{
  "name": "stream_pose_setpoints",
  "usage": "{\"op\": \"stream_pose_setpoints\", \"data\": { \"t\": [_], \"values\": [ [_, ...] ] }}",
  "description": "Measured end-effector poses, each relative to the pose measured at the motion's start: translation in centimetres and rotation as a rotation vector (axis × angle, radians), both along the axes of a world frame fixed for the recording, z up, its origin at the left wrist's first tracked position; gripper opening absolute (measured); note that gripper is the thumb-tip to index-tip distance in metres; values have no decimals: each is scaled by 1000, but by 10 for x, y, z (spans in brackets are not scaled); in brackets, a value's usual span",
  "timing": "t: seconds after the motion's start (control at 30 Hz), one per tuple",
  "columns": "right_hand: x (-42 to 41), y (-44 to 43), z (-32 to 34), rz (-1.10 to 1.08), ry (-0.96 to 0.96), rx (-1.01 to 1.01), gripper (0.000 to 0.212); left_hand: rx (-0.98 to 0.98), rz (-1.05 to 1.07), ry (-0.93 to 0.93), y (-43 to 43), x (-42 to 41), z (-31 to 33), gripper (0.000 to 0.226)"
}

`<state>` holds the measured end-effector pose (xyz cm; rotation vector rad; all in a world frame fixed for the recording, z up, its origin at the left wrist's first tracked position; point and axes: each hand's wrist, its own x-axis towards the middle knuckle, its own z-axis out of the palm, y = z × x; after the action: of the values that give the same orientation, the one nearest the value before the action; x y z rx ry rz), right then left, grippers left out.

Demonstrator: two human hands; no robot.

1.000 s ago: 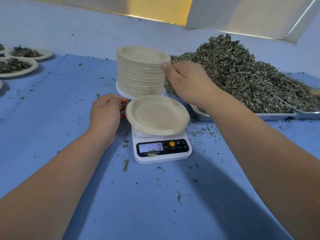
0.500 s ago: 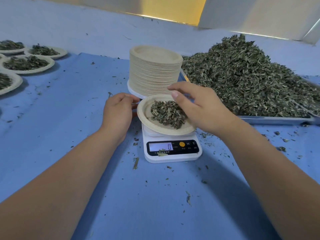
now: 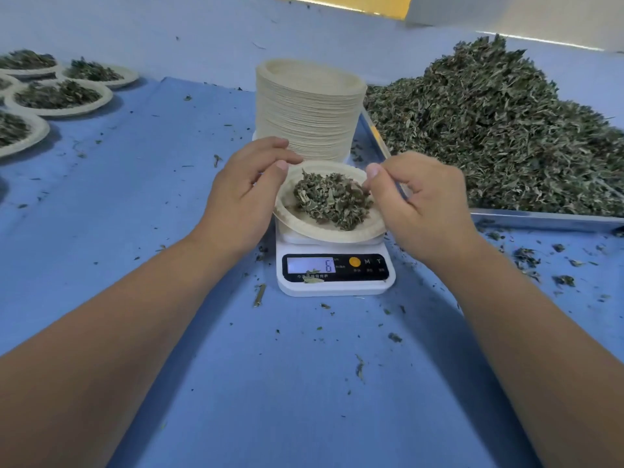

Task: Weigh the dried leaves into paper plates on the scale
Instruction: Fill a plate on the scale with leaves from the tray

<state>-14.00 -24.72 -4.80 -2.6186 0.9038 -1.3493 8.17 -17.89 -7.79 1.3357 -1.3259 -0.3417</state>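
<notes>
Far L: filled plates point(image 3: 57, 96) of leaves, some cut off by frame edge. Blue cloth point(image 3: 169, 197) strewn w/ scraps. L hand point(image 3: 243, 194): fingers curled, thumb tip at L rim of paper plate point(image 3: 297, 220); grip or touch, can't tell. Plate on scale point(image 3: 337, 287), dried leaves point(image 3: 332, 201) piled in it. Readout 6, scrap partly over display. Plate stack point(image 3: 307, 113) just behind. R hand point(image 3: 422, 207): thumb + forefinger pinched over R rim, hiding it; what's in pinch unclear. Far R: leaf heap point(image 3: 499, 130) on metal tray point(image 3: 540, 219), cut off.
</notes>
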Motion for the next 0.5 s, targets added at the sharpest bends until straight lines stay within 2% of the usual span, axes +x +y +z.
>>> {"op": "stream_pose_setpoints", "data": {
  "t": [0.17,0.33,0.4,0.5],
  "values": [
    [-5,-1,-1,-38,-22,48,40,31,-20,-58,7,-4,3,35],
    [-6,-3,0,-119,-36,93,43,47,21,148,6,-2,6,35],
    [-7,-6,0,-155,-25,89,44,45,41,146,4,5,5,36],
    [-15,-15,0,-252,47,93,29,56,65,122,1,10,0,36]
  ]
}}
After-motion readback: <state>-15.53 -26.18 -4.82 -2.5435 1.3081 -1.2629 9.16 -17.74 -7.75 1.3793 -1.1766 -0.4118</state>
